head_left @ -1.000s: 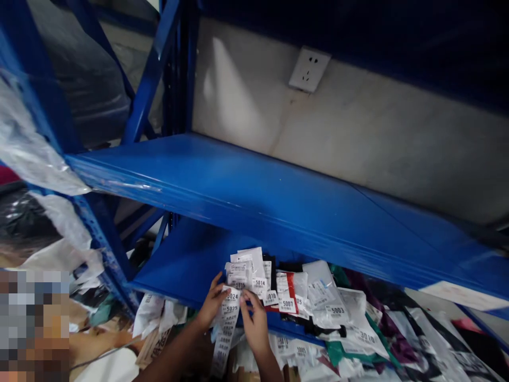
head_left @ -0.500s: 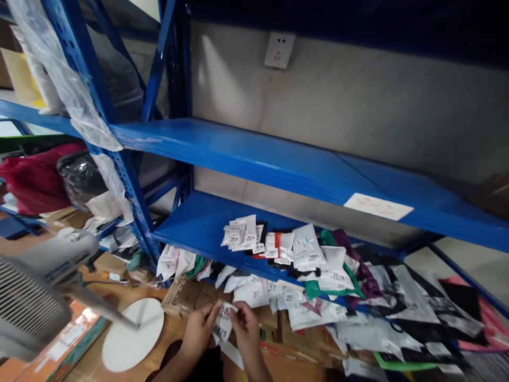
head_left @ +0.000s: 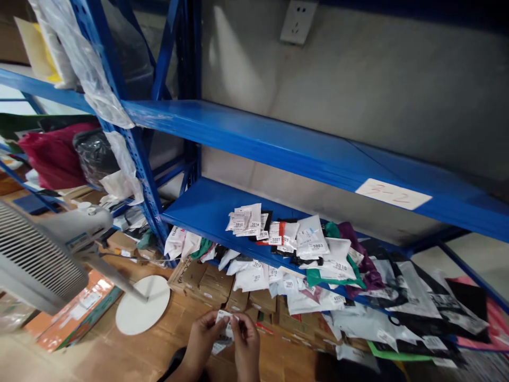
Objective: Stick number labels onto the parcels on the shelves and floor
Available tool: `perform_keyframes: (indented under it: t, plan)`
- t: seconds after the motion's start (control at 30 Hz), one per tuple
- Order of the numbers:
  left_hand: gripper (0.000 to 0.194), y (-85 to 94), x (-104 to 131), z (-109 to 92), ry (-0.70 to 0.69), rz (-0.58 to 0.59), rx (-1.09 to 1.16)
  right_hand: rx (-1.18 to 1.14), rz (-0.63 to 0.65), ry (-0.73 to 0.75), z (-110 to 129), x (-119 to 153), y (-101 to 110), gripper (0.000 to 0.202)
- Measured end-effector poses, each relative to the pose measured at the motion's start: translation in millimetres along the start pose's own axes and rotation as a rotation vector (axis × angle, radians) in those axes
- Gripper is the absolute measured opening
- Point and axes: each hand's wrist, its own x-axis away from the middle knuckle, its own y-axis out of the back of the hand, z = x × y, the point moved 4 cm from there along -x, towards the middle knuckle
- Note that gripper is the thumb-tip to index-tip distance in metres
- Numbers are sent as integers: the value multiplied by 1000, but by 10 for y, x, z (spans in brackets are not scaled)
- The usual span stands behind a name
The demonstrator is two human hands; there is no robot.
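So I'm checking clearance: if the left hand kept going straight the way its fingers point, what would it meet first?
The left hand points up-right at the label strip it pinches; just beyond are the right hand's fingertips. Depth looks shared, though uncertain.

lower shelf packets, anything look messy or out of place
Yes. The numbered packets on the lower blue shelf lie in a loose overlapping heap, and several hang over its front edge. More bags slump lower down at right. Both hands, left hand and right hand, pinch a label strip.
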Motion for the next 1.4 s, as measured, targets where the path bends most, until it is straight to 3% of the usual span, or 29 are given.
perform_keyframes:
  t: [0.2,0.37,0.5,0.67,0.73,0.83,0.93,1.03,1.17,1.3,1.4]
  plan:
    - [51,271,-421,234,-31,-117,-23,128,112,-42,-301,-344,-337,45]
    - [57,186,-832,600,36,-332,98,333,164,-6,-637,-801,-368,43]
    - [53,19,-1191,951,50,-444,213,569,319,307,-802,-1198,-317,26]
    - [42,-334,-1625,1261,-70,-193,429,802,382,847,-791,-1631,-75,8]
    - [37,-406,-1724,1354,-117,-175,420,910,399,977,-780,-1792,46,11]
    - [33,-435,-1779,1492,-152,-202,411,1074,307,1148,-730,-2012,182,17]
    - [33,-407,-1764,1597,-172,-229,424,1198,174,1316,-654,-2169,147,21]
    - [34,-327,-1759,1631,-165,-261,429,1279,132,1365,-606,-2295,-43,27]
    - [31,-177,-1854,1511,-156,-258,422,1463,169,1232,-661,-2452,-238,36]
    - [33,-17,-1980,1274,-173,-228,341,1581,178,1152,-753,-2478,-170,42]
    - [35,92,-2009,1134,-176,-222,280,1520,238,1136,-734,-2376,-137,42]
